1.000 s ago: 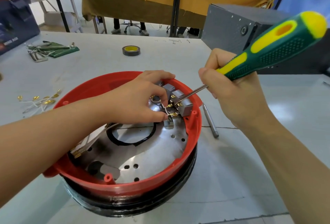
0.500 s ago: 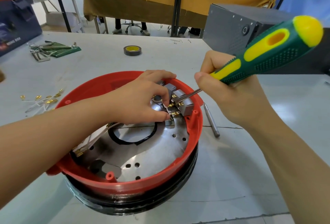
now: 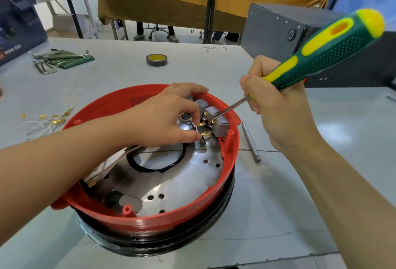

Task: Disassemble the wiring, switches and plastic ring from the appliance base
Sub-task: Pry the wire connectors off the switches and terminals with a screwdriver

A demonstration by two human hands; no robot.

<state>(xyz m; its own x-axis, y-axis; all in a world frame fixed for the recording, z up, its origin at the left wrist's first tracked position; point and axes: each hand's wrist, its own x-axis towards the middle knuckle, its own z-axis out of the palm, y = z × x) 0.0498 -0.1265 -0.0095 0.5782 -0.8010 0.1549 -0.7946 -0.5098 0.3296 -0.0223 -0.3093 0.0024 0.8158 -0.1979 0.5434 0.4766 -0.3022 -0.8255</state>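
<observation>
Two hands work inside the red plastic ring (image 3: 150, 219) of the appliance base (image 3: 162, 245), which sits mid-worktop (image 3: 278, 215). Left hand (image 3: 162, 118): thumb and forefinger pinch a white wire (image 3: 196, 126) by its brass terminal, next to the grey switches (image 3: 216, 118) at the far rim. Right hand (image 3: 280, 108): fingers curled round the screwdriver (image 3: 321, 54), tip at the terminals; exact contact probably on a tab, hard to see.

Risks: tip slips off the small tab and jabs the pinching fingers; hard levering could snap a terminal or crack a switch.

Around: loose wires with brass ends (image 3: 47, 120) at left, tape roll (image 3: 156, 59), hex keys (image 3: 47, 63), a metal rod (image 3: 250, 142) just beside the ring, grey box (image 3: 282, 35) behind. Left hand hides part of the switches.
</observation>
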